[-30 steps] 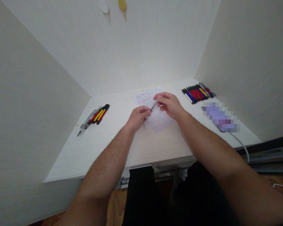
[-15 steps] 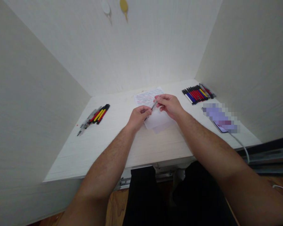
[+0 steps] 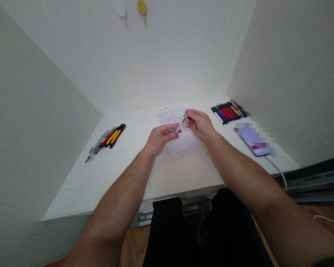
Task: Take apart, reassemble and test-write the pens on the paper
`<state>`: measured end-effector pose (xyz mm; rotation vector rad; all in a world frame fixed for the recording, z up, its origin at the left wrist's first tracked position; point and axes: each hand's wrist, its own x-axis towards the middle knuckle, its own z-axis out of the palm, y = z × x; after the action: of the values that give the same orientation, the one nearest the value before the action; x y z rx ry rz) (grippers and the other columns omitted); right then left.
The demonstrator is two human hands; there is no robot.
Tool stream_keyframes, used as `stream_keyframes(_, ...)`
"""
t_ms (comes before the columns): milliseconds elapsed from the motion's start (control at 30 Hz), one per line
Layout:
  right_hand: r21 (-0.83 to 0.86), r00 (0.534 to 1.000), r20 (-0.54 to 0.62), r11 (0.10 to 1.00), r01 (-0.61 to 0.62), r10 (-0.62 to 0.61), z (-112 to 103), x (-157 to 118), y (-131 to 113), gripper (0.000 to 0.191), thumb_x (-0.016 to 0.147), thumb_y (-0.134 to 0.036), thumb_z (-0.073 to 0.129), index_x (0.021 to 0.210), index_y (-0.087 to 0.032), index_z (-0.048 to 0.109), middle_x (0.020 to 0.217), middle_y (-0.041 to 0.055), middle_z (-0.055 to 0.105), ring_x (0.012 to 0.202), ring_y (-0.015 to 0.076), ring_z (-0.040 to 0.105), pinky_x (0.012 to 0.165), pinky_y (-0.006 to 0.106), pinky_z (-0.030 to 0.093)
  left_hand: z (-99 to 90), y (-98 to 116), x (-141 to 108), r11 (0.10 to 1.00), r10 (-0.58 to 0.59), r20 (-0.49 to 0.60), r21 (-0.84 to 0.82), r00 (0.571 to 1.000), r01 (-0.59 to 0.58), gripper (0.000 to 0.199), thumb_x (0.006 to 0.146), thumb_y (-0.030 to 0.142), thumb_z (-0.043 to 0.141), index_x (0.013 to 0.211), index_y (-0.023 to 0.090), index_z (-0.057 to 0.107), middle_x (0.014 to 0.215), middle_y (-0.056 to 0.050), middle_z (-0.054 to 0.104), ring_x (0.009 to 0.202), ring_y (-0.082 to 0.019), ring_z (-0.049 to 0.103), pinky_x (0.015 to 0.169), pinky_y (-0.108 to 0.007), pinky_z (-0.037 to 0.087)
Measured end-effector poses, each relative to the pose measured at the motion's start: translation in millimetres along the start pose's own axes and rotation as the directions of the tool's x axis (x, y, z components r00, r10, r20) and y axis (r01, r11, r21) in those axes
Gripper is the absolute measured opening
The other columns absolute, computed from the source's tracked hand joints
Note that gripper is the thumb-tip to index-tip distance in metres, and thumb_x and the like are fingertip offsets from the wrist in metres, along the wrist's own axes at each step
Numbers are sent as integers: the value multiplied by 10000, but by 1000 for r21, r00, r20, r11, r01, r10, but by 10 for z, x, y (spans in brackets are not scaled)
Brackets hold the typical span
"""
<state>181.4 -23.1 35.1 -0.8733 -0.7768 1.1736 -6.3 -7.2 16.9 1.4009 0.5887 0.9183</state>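
A slim clear-and-grey pen (image 3: 183,123) is held at a slant above the sheets of paper. My right hand (image 3: 200,124) pinches its upper part between thumb and fingertips. At its lower end, my left hand (image 3: 161,138) has the pen between thumb and fingers, its grip loose and the fingers fairly straight. Below the hands lies a blank white sheet (image 3: 183,144). Behind it is a paper (image 3: 169,114) covered with slanted coloured pen strokes.
Several clear, red and yellow pens (image 3: 108,140) lie in a pile at the left. A row of black-capped pens (image 3: 228,112) is at the back right. In front of that row rests a phone (image 3: 252,140) with a white cable (image 3: 278,170). Panels enclose the desk (image 3: 122,170).
My left fingers have loosened and parted around the pen, so more of its lower part shows. My right hand still grips the upper part. The view has shifted slightly.
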Motion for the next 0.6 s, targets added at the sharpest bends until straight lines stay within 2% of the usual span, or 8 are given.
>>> stream_keyframes(200,-3,999,6,999,-48,48,34,-21,15,246,771,-330,754,923,-177,635,777,5,691,552,65,560,497,182,481,21,-3,6,1000,15,-1,17,1000,-15,600,608,395,883,1147,189,719,1052,-104,749,917,-218,705,889,-390,529)
stream_keyframes(267,-48,999,6,998,-41,41,49,-32,47,372,742,-308,768,1063,-192,620,788,5,705,547,74,567,491,191,476,16,-23,13,999,9,13,43,1000,-10,645,608,402,882,1187,185,697,1082,-113,740,906,-214,705,891,-392,526)
stream_keyframes(367,-133,997,-72,991,22,-32,30,-14,78,604,724,-298,762,1282,-247,534,757,-27,695,535,85,566,496,205,468,-6,-56,27,996,12,33,87,999,-15,709,637,431,858,1265,181,645,1098,-123,731,935,-221,699,904,-389,513)
stream_keyframes(400,-160,993,-102,986,42,-59,7,4,74,613,733,-304,747,1303,-260,524,745,-34,686,535,87,566,497,206,464,-17,-65,32,993,21,31,114,999,-25,711,672,450,830,1295,180,622,1109,-127,727,962,-227,695,914,-390,506)
stream_keyframes(467,-185,987,-144,981,49,-77,-56,53,46,489,767,-307,693,1238,-248,578,735,-27,670,542,89,563,500,211,460,-45,-80,44,969,59,-5,239,998,-56,663,756,468,751,1330,176,592,1150,-136,712,1039,-243,674,948,-399,488)
stream_keyframes(533,-168,989,-141,986,20,-44,-123,101,10,340,781,-281,641,1116,-222,630,763,-6,667,570,94,571,514,221,474,-83,-96,60,869,109,-65,490,992,-63,589,798,426,701,1323,179,598,1238,-138,676,1157,-263,621,1027,-420,439)
stream_keyframes(600,-147,995,-98,989,2,-16,-176,134,-3,328,735,-229,641,1064,-226,633,814,-4,664,613,100,585,541,236,498,-127,-121,80,662,143,-93,749,985,-25,600,767,365,715,1329,191,596,1353,-129,609,1276,-279,536,1115,-425,357)
